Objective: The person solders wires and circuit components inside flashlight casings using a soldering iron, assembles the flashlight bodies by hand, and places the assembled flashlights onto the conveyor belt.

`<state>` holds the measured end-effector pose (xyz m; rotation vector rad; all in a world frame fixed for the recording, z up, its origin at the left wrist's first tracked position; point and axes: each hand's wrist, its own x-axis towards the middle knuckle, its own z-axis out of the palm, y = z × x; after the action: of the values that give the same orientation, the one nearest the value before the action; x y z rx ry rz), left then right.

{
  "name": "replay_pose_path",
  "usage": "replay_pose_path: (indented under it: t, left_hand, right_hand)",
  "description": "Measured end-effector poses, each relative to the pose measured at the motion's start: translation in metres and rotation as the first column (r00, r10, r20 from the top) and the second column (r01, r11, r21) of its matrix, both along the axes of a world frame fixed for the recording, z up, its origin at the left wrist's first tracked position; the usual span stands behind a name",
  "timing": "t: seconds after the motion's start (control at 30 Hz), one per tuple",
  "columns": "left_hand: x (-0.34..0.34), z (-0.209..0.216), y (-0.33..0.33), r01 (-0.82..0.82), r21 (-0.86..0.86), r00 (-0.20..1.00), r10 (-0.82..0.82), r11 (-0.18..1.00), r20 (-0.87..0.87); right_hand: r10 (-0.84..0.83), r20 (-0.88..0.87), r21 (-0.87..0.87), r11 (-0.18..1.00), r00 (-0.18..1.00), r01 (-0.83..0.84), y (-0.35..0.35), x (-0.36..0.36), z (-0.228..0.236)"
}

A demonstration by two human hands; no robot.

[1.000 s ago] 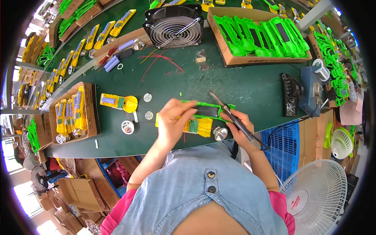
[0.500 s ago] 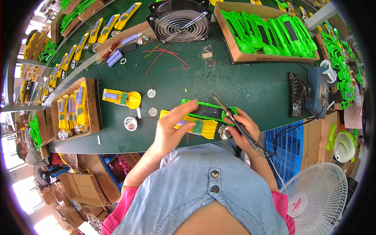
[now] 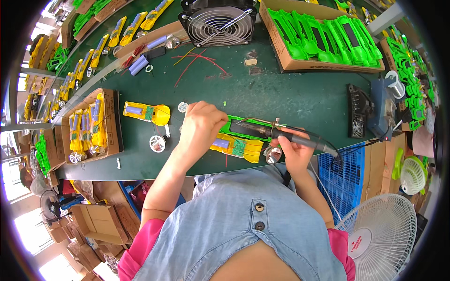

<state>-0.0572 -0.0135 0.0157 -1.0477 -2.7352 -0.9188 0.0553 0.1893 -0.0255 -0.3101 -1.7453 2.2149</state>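
- The green flashlight casing [image 3: 234, 129], fitted with a black panel, lay between the person's two hands.
- At its left end was the left hand [image 3: 202, 125], its fingers curled and bunched; whether they pinched anything could not be told.
- At its right end, the right hand [image 3: 294, 152] gripped the handle of a soldering iron [image 3: 307, 141] between thumb and fingers; the iron's front reached over the casing, contact being unclear.
- On the casing's near side lay a yellow flashlight housing [image 3: 253, 150] with a green circuit board [image 3: 238, 148], and just beside that, a silver reflector [image 3: 273, 154].
- Well left of the casing lay another yellow housing [image 3: 162, 114].
- Beyond the casing stood a black fan [image 3: 218, 29]; to its far right, a carton [image 3: 328, 67] of green casings.
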Motion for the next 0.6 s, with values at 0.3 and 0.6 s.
replay_pose_path:
  t: [0.3,0.6]
  left_hand:
    - [-0.009,-0.008,0.002,0.139,-0.256,0.98,-0.097,0.957,0.172]
    - [-0.006,-0.012,0.006,0.133,-0.353,0.989,-0.101,0.926,0.109]
  right_hand:
    - [0.011,0.207,-0.148,0.989,0.978,0.02,-0.004,-0.011,-0.007]
    - [0.023,0.234,-0.108,0.994,0.972,0.002,-0.009,-0.017,-0.004]
